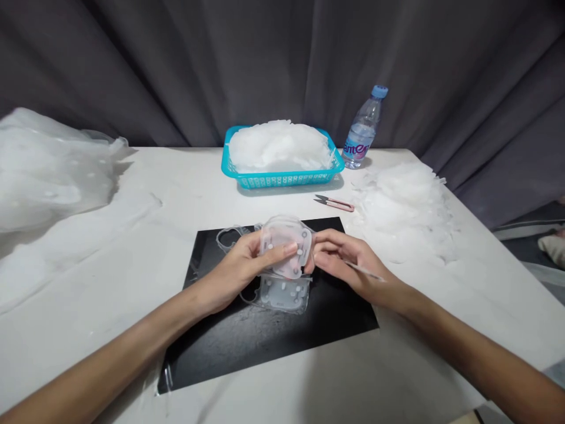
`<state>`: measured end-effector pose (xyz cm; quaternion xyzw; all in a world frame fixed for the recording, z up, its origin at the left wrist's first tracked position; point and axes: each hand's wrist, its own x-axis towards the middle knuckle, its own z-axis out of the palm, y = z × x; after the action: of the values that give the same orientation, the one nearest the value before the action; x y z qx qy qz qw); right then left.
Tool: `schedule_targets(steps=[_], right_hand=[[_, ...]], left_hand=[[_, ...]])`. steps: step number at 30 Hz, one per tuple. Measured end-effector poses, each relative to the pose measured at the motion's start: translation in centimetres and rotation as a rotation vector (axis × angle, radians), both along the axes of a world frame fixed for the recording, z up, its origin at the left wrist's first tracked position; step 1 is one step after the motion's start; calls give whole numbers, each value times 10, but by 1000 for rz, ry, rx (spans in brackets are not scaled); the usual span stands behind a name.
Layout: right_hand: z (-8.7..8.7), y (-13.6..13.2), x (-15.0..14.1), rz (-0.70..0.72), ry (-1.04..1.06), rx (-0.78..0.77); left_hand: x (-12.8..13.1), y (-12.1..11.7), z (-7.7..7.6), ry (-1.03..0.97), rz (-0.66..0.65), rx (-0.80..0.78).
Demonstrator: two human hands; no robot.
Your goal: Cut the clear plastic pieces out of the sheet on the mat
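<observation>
My left hand [247,256] is closed on a translucent, rounded-square plastic piece [285,235] with small holes and slots, its thumb lying across the front. At the right edge of that piece, my right hand [342,256] has its fingers curled together and pinches a thin translucent strip [364,271], which trails over the hand. Just below the held piece lies a similar plastic piece [285,294] on a black mat [326,321]. Loops of thin plastic trim [227,237] show beside my left hand. My fingers partly hide where the strip meets the piece.
Behind the mat stands a turquoise basket [282,181] heaped with translucent pieces. Pink-handled thread snips [334,204] lie before it, and a water bottle [362,129] stands to its right. A translucent pile [406,212] is at right, a plastic bag [53,171] at left.
</observation>
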<state>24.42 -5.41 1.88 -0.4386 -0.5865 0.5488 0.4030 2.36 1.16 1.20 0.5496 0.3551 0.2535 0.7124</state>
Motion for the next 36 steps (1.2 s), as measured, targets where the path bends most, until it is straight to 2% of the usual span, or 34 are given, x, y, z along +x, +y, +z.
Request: schedule_targets(steps=[4,8,13,18,25,31,36], right_hand=[[-4,-2,-5,-127,54,-26],[-10,-4,-3,-152,46,7],[-13,-5,-3,-181,-4,108],[-10,-8,-5,-206,-140,244],[-9,-7,1,-123,-113,251],[-5,0,12,11,-219,177],[-3,0,19,105,-275,155]], left_hand=[[1,-1,0,24,-46,29],[3,-2,1,14,-101,55],[1,-2,3,17,-139,81],[1,-3,4,83,-128,134],[4,-4,7,129,-139,247],[0,-3,17,265,-290,414],[-1,-4,19,289,-376,472]])
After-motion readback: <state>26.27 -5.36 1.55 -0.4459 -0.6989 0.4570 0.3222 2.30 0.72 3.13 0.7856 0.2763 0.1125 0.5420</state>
